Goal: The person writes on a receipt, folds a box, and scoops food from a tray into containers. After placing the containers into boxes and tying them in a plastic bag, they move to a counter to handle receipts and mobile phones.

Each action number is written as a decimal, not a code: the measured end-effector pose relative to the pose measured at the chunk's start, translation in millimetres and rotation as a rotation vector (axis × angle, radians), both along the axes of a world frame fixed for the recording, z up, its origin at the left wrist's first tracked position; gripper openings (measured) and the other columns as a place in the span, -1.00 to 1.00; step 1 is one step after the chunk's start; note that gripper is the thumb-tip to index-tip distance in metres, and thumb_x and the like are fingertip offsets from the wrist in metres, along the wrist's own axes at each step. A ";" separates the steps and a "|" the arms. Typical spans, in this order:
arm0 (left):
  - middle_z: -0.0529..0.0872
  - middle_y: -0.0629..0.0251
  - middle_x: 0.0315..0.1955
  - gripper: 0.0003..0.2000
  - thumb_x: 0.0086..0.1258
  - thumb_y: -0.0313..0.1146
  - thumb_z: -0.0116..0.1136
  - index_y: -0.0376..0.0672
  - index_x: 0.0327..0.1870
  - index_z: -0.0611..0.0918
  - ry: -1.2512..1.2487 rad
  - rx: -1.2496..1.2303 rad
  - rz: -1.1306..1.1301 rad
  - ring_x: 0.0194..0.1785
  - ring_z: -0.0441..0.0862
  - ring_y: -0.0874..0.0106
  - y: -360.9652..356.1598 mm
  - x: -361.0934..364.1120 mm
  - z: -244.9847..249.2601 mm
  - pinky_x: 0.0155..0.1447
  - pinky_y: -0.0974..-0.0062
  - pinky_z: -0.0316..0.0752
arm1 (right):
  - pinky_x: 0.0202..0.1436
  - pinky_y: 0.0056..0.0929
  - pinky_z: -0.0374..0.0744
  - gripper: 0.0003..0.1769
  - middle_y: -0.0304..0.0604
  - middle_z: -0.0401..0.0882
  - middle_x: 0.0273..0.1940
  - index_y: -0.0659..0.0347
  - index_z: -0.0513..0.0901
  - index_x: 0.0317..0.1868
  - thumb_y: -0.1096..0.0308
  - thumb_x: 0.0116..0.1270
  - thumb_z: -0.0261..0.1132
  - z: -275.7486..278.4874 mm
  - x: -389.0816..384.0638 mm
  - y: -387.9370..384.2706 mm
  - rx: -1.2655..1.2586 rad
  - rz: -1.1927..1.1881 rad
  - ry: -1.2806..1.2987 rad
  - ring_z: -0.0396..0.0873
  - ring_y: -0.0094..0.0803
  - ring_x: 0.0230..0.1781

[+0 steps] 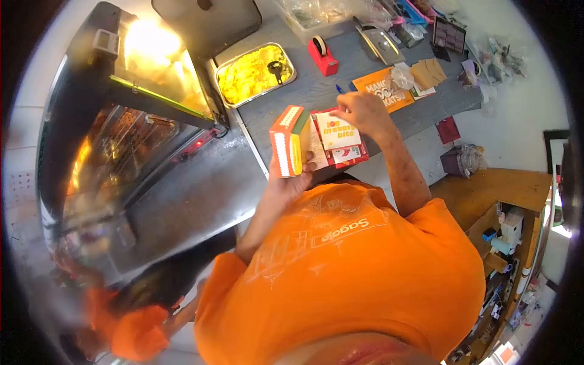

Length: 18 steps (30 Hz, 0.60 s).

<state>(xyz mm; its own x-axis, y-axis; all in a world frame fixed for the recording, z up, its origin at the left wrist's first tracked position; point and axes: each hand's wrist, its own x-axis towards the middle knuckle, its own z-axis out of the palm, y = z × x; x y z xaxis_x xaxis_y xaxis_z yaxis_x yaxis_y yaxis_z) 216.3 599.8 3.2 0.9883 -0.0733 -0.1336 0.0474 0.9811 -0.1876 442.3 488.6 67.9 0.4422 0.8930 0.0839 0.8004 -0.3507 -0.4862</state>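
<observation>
Left hand [291, 184] is wrapped round the box [285, 143], just left of the card [340, 135]; right hand [367, 113] is curled at the card's top edge, can't tell if it's pinching. Squeeze too hard and the box could crumple; a sloppy pull might bend the card.

Orange-shirted co-worker [141, 331], lower left, too blurred for detail

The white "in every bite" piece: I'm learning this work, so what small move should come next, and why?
I'd likely lift the white piece slightly with the right hand: that hand is at its upper edge, while the left hand holds the patterned carton to one side. Whether the piece is gripped is unclear.
</observation>
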 end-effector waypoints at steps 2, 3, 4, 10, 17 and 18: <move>0.55 0.05 -0.10 -0.56 0.36 -0.20 0.13 -0.20 0.14 0.31 0.319 0.682 0.227 -0.16 0.63 0.33 5.7 8.9 -15.7 -0.14 0.46 0.64 | -0.10 -0.26 0.52 -0.36 -0.03 0.57 -0.11 0.12 0.55 -0.05 -0.03 -0.11 0.50 -25.4 26.8 -12.7 -0.145 -0.099 0.012 0.57 -0.17 -0.14; 0.58 0.05 -0.09 -0.56 0.35 -0.24 0.15 -0.19 0.13 0.28 0.584 1.050 0.369 -0.12 0.65 0.31 6.7 16.6 -23.2 -0.09 0.41 0.63 | -0.10 -0.26 0.52 -0.36 -0.03 0.57 -0.11 0.12 0.55 -0.05 -0.03 -0.11 0.50 -37.7 27.9 -16.5 -0.150 -0.087 0.010 0.57 -0.17 -0.14; 0.59 0.07 -0.10 -0.53 0.31 -0.34 0.22 -0.20 0.12 0.23 0.611 1.321 0.339 -0.06 0.64 0.29 16.9 15.2 -37.1 -0.01 0.39 0.60 | 0.07 -0.18 0.43 -0.21 0.02 0.45 0.05 0.04 0.47 0.10 -0.03 -0.18 0.53 -47.6 23.2 -21.0 -0.133 0.030 -0.098 0.44 -0.10 0.05; 0.58 0.01 -0.05 -0.29 0.17 -0.22 0.37 -0.29 0.24 0.22 0.651 1.807 0.257 -0.01 0.60 0.22 14.7 24.7 -77.5 0.03 0.32 0.54 | 0.34 -0.13 0.25 0.23 0.07 0.22 0.24 -0.09 0.21 0.37 0.11 -0.45 0.63 -77.0 32.5 -28.7 -0.159 0.324 0.036 0.16 0.04 0.30; 0.39 -0.06 0.15 -0.21 0.16 -0.21 0.34 -0.29 0.35 0.17 0.945 2.574 0.503 0.18 0.39 0.08 -6.3 78.7 -10.0 0.24 0.23 0.32 | 0.30 -0.14 0.28 0.00 0.09 0.29 0.18 0.04 0.35 0.27 0.26 -0.33 0.54 1.7 69.8 -9.2 0.026 0.315 0.198 0.25 0.05 0.23; 0.34 -0.05 0.19 -0.23 0.21 -0.29 0.29 -0.27 0.38 0.12 0.761 1.954 0.434 0.19 0.40 0.14 -11.3 92.4 8.8 0.23 0.25 0.34 | 0.31 -0.13 0.27 -0.03 0.08 0.29 0.19 0.03 0.35 0.28 0.26 -0.28 0.54 -1.6 67.8 0.6 0.106 0.439 0.178 0.25 0.03 0.24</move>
